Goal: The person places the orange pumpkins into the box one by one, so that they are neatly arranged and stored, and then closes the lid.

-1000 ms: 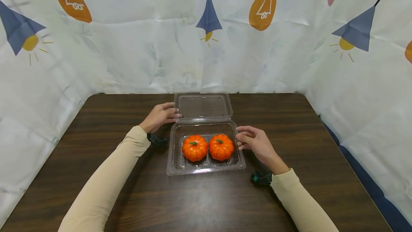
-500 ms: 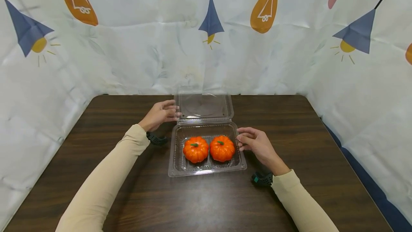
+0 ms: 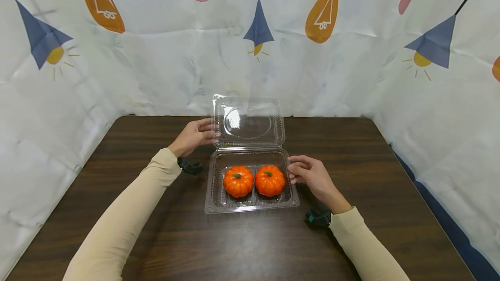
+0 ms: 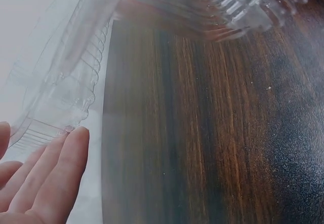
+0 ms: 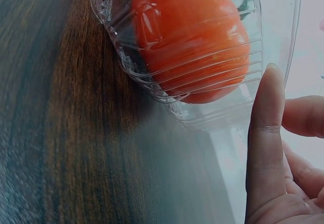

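Observation:
A clear plastic clamshell container (image 3: 218, 206) stands with two small orange pumpkins with green stems, the left pumpkin (image 3: 238, 181) and the right pumpkin (image 3: 269, 181), side by side in its base. Its clear hinged lid (image 3: 250, 131) is tilted up at the back. My left hand (image 3: 192, 136) touches the lid's left edge, several straight fingers (image 4: 61, 173) against its outer side. At the base's right rim, my right hand (image 3: 312, 174) holds the edge with thumb and fingers; one finger (image 5: 268, 127) lies along the clear wall in the right wrist view.
The dark wood-grain table (image 3: 250, 246) carries the container near its far middle. A white printed curtain (image 3: 168, 64) surrounds the table's back and sides. Each wrist wears a dark band, such as the right band (image 3: 318, 217).
The lid has swung up from lying nearly flat at the back, with my left hand rising slightly along its edge. My right hand and the pumpkins keep their places; the head view has shifted a little.

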A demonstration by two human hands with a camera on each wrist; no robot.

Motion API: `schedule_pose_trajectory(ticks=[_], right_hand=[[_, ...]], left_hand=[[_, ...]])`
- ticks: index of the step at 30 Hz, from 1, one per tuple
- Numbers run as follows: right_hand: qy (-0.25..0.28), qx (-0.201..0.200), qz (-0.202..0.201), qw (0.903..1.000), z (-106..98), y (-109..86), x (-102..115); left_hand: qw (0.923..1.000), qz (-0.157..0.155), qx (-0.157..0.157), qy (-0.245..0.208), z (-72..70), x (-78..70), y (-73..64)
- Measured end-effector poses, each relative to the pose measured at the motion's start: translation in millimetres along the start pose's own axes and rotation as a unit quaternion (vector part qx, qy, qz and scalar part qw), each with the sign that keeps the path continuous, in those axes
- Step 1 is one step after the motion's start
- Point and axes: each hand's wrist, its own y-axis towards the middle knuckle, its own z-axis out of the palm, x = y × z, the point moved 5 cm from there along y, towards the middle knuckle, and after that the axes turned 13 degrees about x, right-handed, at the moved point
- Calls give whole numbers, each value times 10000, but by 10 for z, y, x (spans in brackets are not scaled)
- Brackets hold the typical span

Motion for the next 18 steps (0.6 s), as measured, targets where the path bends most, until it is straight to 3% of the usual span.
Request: schedule_pose_trajectory(ticks=[18], right_hand=[[5, 2, -18, 10000, 14, -25, 7]], left_hand=[[9993, 147, -96, 333, 18, -126, -68]])
